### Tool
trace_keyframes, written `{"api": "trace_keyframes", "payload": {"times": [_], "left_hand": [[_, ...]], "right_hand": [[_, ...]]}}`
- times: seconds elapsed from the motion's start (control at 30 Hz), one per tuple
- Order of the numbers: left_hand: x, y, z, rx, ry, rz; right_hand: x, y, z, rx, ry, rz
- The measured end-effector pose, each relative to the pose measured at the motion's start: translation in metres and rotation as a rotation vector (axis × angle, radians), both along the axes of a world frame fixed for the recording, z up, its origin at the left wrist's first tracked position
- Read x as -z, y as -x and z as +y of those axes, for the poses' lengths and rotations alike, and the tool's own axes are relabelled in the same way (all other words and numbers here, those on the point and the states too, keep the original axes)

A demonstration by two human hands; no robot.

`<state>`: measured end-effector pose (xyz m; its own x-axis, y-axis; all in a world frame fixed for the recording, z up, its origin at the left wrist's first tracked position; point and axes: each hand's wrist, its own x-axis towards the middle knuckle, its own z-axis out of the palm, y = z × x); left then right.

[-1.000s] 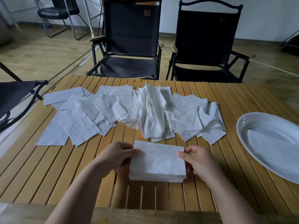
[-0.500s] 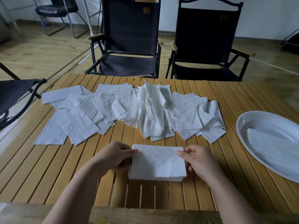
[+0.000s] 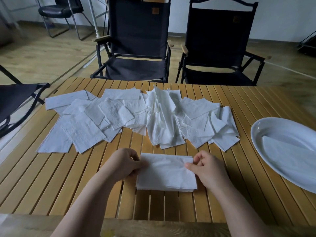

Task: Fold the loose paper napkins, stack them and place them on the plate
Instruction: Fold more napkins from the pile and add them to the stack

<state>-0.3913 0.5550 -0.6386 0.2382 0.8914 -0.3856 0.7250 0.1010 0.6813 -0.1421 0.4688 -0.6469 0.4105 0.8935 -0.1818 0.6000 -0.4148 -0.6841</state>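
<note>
The left hand (image 3: 123, 165) and right hand (image 3: 207, 170) are bare, as are both forearms (image 3: 89, 200).

A yellow slatted wooden counter (image 3: 51, 185) fills the foreground. Beyond its far edge stand two black fabric seats side by side (both with wooden armrests): the left folding chair (image 3: 138, 40) and the right folding chair (image 3: 220, 41). A third black chair (image 3: 15, 100) shows partly at the left edge. A padded office chair (image 3: 59, 9) stands far back on the wood floor (image 3: 42, 53).
</note>
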Motion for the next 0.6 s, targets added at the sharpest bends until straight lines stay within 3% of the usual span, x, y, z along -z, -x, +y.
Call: {"api": "trace_keyframes", "payload": {"times": [0.13, 0.27, 0.33, 0.5, 0.6], "left_hand": [[0.001, -0.001, 0.002, -0.009, -0.046, 0.009], [0.0, -0.011, 0.013, -0.103, -0.38, -0.027], [0.005, -0.019, 0.023, -0.034, -0.51, -0.005], [0.02, -0.041, 0.027, 0.253, -0.539, 0.168], [0.023, -0.045, 0.024, 0.301, -0.519, 0.194]], "right_hand": [[-0.001, -0.002, 0.004, 0.011, -0.08, -0.009], [-0.005, 0.003, 0.016, -0.083, -0.246, -0.07], [-0.002, 0.011, 0.023, -0.188, -0.249, -0.126], [0.01, 0.032, 0.029, -0.367, -0.143, -0.272], [0.01, 0.036, 0.032, -0.381, -0.055, -0.331]]}}
